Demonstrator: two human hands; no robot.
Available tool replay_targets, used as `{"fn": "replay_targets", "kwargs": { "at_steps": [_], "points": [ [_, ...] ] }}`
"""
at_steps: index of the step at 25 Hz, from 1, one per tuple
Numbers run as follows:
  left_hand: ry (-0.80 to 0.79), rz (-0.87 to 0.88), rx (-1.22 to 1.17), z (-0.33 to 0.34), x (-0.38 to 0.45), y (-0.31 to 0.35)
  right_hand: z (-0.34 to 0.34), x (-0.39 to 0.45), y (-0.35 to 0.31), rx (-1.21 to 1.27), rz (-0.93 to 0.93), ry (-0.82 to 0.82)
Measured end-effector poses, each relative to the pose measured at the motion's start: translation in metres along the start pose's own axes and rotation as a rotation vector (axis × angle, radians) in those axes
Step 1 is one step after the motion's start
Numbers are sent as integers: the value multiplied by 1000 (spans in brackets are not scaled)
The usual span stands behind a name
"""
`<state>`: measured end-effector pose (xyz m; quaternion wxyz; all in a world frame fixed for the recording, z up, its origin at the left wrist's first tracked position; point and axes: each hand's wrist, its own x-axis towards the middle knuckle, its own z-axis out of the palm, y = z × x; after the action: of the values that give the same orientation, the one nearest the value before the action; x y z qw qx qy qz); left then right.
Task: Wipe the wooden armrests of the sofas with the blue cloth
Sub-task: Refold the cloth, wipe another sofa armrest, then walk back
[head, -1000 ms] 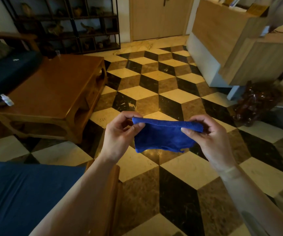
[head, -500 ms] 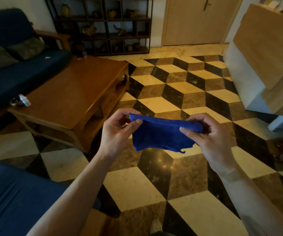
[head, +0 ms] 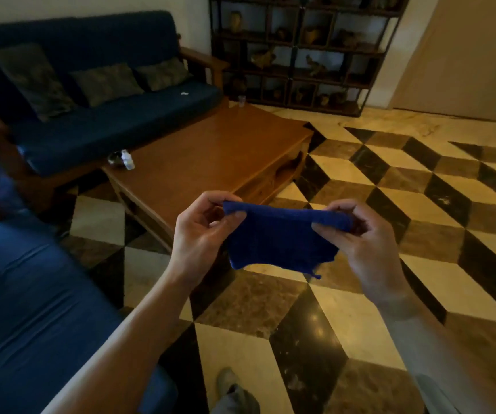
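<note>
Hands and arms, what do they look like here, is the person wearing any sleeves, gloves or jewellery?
Both are bare. The left hand and its forearm show no glove, ring, watch or sleeve anywhere in view. The right hand is also ungloved, with no ring visible; its forearm is bare to the frame's lower edge, where something pale grey shows, too blurred to identify.

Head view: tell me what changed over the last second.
The view swung left, bringing the far sofa and its wooden armrest into sight; the counter at right dropped out. Both hands, left and right, hold the blue cloth by its top corners, same as before.
</note>
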<state>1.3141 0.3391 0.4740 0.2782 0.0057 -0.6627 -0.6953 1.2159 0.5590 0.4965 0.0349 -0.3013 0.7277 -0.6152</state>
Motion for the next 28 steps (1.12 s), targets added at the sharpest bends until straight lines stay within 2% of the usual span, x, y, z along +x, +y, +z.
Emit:
{"fn": "replay_targets", "kwargs": {
  "at_steps": [7, 10, 15, 20, 23, 24, 28],
  "points": [
    [342, 49, 147, -94, 62, -7, 100, 151, 8, 129, -22, -283],
    [544, 91, 282, -125, 66, 6, 151, 200, 5, 208, -3, -463],
    [950, 81, 512, -159, 42, 22, 242, 242, -2, 312, -100, -799],
    [1348, 103, 661, -139, 1, 36, 312, 249, -11, 414, -191, -1173],
    [1587, 137, 745, -111, -17, 38, 344, 235, -21, 481, -279, -1349],
    [1625, 127, 743, -104, -22, 37, 351, 230, -23, 507, -296, -1359],
    [1902, 106, 810, -57, -65, 48, 370, 167, -41, 653, -253, -1632]
  ]
}}
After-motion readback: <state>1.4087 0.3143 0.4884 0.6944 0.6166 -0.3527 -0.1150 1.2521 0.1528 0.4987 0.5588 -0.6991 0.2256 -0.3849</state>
